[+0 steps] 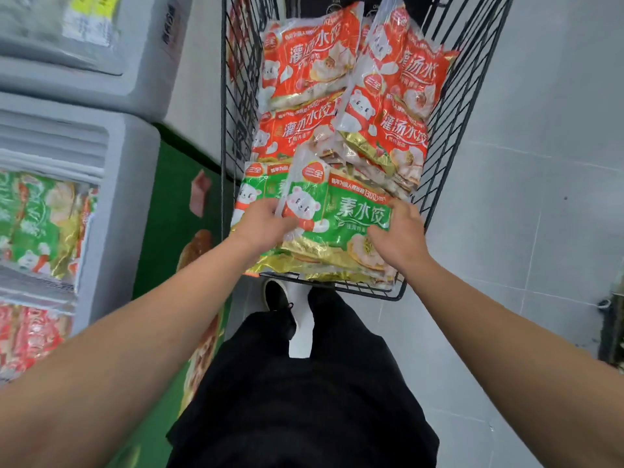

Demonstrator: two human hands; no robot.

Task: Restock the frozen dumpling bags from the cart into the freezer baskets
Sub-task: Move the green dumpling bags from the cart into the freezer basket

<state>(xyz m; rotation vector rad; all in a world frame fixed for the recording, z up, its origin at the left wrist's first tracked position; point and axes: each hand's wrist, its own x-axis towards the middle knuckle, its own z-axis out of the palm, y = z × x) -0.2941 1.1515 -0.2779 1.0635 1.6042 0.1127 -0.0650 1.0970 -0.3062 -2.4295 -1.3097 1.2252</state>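
A black wire cart stands ahead of me, filled with several dumpling bags. Red bags lie at the far end. A green dumpling bag lies on top at the near end, over another green bag. My left hand grips the top green bag's left edge. At its right edge, my right hand holds it with curled fingers. The freezer at my left shows green bags and red bags inside.
A second freezer stands further along on the left. A green floor mat runs beside the freezers. Grey floor tiles lie to the right of the cart. My legs and shoes are just behind the cart's near rim.
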